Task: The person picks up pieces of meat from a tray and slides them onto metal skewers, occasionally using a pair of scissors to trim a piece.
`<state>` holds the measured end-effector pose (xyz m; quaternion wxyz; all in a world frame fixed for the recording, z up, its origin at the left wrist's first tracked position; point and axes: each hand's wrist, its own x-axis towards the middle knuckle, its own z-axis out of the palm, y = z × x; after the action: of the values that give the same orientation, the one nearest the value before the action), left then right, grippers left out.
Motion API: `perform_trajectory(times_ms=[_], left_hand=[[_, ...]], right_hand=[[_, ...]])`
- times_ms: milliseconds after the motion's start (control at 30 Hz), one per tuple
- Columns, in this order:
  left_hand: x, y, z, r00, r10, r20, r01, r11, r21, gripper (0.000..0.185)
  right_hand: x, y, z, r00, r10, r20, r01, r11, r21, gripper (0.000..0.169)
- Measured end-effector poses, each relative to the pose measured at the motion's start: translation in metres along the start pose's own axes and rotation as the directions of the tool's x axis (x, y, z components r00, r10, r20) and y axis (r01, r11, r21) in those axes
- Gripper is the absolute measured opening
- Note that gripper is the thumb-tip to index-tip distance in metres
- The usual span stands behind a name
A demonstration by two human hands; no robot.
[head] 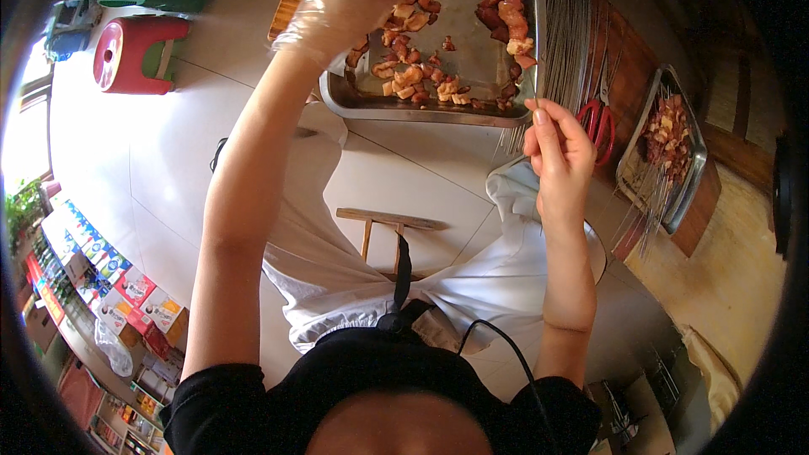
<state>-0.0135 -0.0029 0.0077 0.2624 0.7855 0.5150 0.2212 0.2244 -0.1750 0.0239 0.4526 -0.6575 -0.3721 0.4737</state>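
My left hand (pixel 354 3), in a clear plastic glove, reaches over the left side of a large metal tray (pixel 436 115) holding raw meat pieces. Its fingertips are at the meat along that side; whether they grip a piece is unclear. My bare right hand (pixel 559 145) pinches the lower end of a thin metal skewer near the tray's bottom right corner. Above that hand, meat chunks (pixel 513 19) are threaded in a row and lie along the tray's right side. More loose meat (pixel 407 79) sits in the tray's lower left part.
Many bare metal skewers (pixel 565 31) lie right of the tray, beside red-handled scissors (pixel 597 126). Farther right, a smaller metal tray (pixel 698 164) holds skewered meat. A red plastic stool (pixel 136 54) stands at the upper left. A wooden stool frame (pixel 392 218) shows between my legs.
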Motion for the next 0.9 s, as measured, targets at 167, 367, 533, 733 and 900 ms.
perform_trajectory(times_ms=[167, 367, 533, 733, 900], left_hand=[[0.001, -0.024, 0.013, 0.990, 0.128, 0.055, -0.139, 0.914, 0.380, 0.032], [0.005, -0.015, 0.005, 0.971, 0.223, 0.082, -0.236, 0.942, 0.240, 0.025], [-0.006, -0.001, 0.007, 0.885, 0.253, 0.392, -0.374, 0.887, 0.272, 0.016], [0.009, -0.010, 0.008, 0.957, 0.279, 0.076, -0.288, 0.898, 0.333, 0.018], [0.025, -0.016, 0.030, 0.956, 0.295, -0.009, -0.270, 0.888, 0.371, 0.025]], right_hand=[[0.000, 0.002, -0.001, 1.000, 0.014, 0.012, -0.014, 1.000, 0.003, 0.020], [0.000, 0.001, -0.004, 1.000, 0.010, 0.003, -0.010, 1.000, -0.012, 0.020], [0.000, 0.001, -0.003, 1.000, 0.014, -0.007, -0.015, 1.000, -0.021, 0.020], [0.001, -0.003, -0.001, 1.000, 0.007, 0.004, -0.007, 1.000, 0.013, 0.020], [0.004, 0.002, 0.002, 1.000, 0.025, 0.002, -0.025, 1.000, 0.017, 0.021]])
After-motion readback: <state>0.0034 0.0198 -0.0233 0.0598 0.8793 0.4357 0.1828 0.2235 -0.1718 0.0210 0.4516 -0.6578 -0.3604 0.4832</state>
